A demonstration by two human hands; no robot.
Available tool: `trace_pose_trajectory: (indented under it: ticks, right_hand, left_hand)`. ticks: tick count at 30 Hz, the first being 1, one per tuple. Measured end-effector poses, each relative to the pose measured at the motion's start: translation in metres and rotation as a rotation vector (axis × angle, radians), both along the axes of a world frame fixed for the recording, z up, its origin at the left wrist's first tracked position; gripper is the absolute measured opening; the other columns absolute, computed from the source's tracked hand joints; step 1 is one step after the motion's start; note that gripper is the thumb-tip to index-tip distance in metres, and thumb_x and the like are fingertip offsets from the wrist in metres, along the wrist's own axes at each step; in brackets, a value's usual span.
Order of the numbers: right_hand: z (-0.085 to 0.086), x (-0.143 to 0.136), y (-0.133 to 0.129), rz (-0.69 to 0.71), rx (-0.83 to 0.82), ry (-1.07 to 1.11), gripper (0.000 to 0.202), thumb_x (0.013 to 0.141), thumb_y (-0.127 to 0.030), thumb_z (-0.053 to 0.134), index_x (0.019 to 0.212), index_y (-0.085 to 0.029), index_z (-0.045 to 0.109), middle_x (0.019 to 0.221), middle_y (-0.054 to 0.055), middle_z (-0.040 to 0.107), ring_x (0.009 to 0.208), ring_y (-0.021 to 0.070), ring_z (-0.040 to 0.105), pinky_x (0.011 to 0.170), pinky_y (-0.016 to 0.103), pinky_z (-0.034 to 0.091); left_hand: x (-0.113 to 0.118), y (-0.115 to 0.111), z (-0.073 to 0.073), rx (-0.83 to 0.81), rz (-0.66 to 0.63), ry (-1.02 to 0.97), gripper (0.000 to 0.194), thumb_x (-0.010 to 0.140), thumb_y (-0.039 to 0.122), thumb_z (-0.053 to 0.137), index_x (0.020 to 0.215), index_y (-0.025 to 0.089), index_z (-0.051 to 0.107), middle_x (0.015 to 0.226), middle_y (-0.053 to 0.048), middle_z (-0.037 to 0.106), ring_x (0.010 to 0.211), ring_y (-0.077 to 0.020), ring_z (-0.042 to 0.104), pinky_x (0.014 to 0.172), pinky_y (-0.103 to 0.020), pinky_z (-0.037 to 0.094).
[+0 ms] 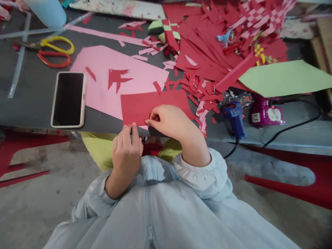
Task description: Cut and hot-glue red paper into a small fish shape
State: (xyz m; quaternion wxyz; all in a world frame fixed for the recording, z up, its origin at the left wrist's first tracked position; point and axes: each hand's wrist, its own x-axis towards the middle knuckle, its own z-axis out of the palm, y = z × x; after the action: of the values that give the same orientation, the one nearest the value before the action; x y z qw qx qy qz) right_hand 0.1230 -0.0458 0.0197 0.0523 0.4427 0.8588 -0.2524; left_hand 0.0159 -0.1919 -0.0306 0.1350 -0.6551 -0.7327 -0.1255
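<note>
A rectangular sheet of red paper lies near the table's front edge, partly over a large pink sheet. My left hand rests at its near left edge, fingers stretched out and their tips touching the paper; the thumb is mostly hidden. Over the sheet's near edge bends my right hand, its thumb and forefinger pinched together on the red paper. Just beyond the sheet, a small red paper fish shape with an eye dot sits on the pink sheet.
Left are a phone and scissors. A blue glue gun with a cord and a purple power box stand right. Red strips and scraps heap at the back, beside a green sheet. A blue cup stands back left.
</note>
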Motion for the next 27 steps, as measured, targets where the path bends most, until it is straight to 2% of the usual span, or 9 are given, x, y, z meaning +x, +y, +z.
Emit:
trace_pose_trajectory:
  ticks: [7, 13, 17, 21, 27]
  right_hand:
    - [0.000, -0.002, -0.004, 0.009, 0.041, 0.042, 0.023, 0.093, -0.035, 0.062, 0.081, -0.018, 0.072, 0.088, 0.007, 0.075, 0.084, 0.0205, 0.065, 0.071, 0.031, 0.039]
    - [-0.004, -0.002, -0.003, 0.004, 0.024, 0.083, 0.024, 0.092, -0.035, 0.063, 0.080, -0.017, 0.072, 0.089, 0.007, 0.076, 0.084, 0.0199, 0.066, 0.070, 0.030, 0.038]
    - [-0.004, -0.002, -0.001, 0.002, 0.011, 0.069, 0.024, 0.092, -0.035, 0.063, 0.080, -0.018, 0.074, 0.085, 0.007, 0.076, 0.081, 0.0193, 0.065, 0.070, 0.030, 0.039]
    - [-0.003, -0.002, -0.001, 0.007, 0.003, 0.058, 0.024, 0.092, -0.034, 0.063, 0.079, -0.018, 0.074, 0.083, 0.008, 0.076, 0.079, 0.0194, 0.065, 0.069, 0.030, 0.039]
    - [-0.002, -0.004, -0.001, 0.002, 0.014, 0.036, 0.021, 0.091, -0.033, 0.066, 0.082, -0.017, 0.075, 0.087, 0.009, 0.077, 0.081, 0.0204, 0.066, 0.070, 0.031, 0.040]
  left_hand:
    - [-0.006, 0.000, 0.004, 0.047, -0.056, -0.003, 0.040, 0.094, 0.019, 0.052, 0.127, 0.000, 0.063, 0.115, -0.022, 0.071, 0.109, -0.0264, 0.067, 0.091, -0.036, 0.050]
    - [0.001, -0.007, -0.003, -0.006, -0.011, -0.003, 0.046, 0.096, 0.022, 0.049, 0.136, 0.000, 0.057, 0.124, -0.022, 0.069, 0.122, -0.0320, 0.063, 0.097, -0.043, 0.046]
    - [0.003, -0.010, -0.007, -0.017, -0.001, -0.026, 0.048, 0.096, 0.022, 0.047, 0.139, 0.001, 0.054, 0.129, -0.023, 0.067, 0.126, -0.0304, 0.061, 0.100, -0.040, 0.048]
    - [0.002, -0.010, -0.006, 0.014, 0.018, -0.023, 0.050, 0.096, 0.023, 0.047, 0.137, -0.004, 0.054, 0.129, -0.028, 0.064, 0.118, -0.0302, 0.066, 0.094, -0.038, 0.052]
    - [0.002, -0.008, -0.006, 0.049, 0.028, -0.009, 0.046, 0.095, 0.018, 0.047, 0.134, -0.004, 0.057, 0.127, -0.027, 0.066, 0.110, -0.0279, 0.069, 0.087, -0.035, 0.052]
